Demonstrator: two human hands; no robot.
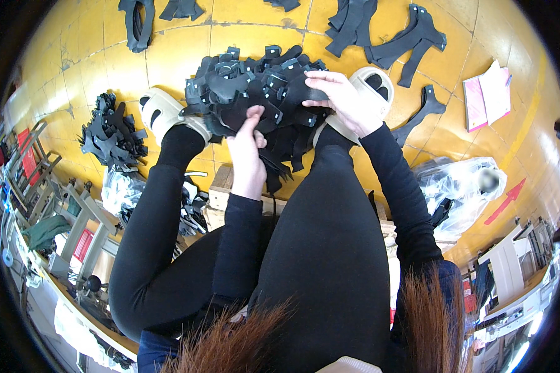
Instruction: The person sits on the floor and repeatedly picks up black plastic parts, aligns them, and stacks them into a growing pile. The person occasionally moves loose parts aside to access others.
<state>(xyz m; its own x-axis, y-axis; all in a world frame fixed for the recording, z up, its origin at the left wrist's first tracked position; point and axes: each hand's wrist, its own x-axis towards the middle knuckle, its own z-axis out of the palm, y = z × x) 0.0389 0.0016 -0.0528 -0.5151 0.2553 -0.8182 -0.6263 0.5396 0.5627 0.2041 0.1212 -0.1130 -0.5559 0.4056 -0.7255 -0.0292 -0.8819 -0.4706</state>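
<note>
A heap of black cut pieces (pixel 233 84), flat and strap-like with small pale tags, lies on the yellow floor between my feet. My right hand (pixel 345 102) is at the heap's right side, its fingers closed round the end of one black cut piece (pixel 315 94). At the near edge of the heap is my left hand (pixel 249 152), with one finger stretched up against the pieces and the others curled in. What the curled fingers hold, if anything, is hidden. More black strips (pixel 286 146) hang below the heap between my two hands.
Smaller black bundles (pixel 112 133) lie left, and others (pixel 410 40) lie far right. Clear plastic bags (pixel 460 189) rest beside my legs. A pink-edged paper pad (pixel 486 99) lies right. My beige slippers (pixel 162 115) flank the heap. Metal frames (pixel 74 242) stand left.
</note>
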